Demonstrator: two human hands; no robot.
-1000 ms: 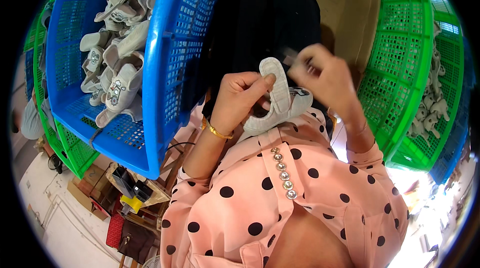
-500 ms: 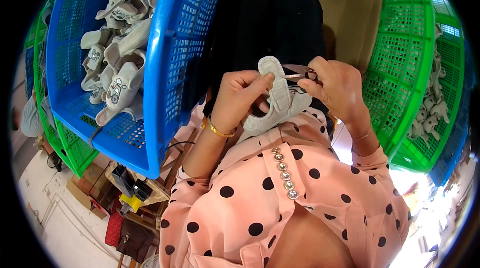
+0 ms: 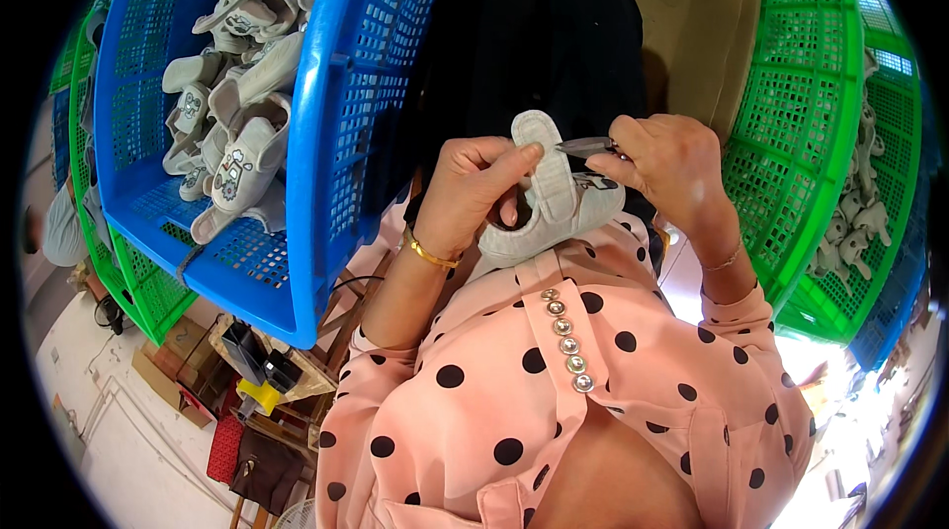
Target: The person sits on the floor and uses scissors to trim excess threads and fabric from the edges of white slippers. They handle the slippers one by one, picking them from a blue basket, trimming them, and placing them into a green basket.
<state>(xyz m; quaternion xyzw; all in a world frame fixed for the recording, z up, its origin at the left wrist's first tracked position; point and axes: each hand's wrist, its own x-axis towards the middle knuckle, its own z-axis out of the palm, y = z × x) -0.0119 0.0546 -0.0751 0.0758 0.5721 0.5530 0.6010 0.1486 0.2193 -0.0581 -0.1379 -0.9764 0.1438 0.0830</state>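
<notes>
At ten o'clock, a large blue plastic basket (image 3: 368,64) with lattice walls. At one o'clock, an open cardboard box (image 3: 697,30); at two, a tall green basket (image 3: 796,84). Toward eight, a yellow object (image 3: 259,396). Between seven and eight, a red textured bag (image 3: 225,445) beside a dark brown bag (image 3: 265,470).

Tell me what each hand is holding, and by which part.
Left hand: a small grey shoe, by its strap. Right hand: a pointed metal tool, by its mostly hidden rear end.
</notes>
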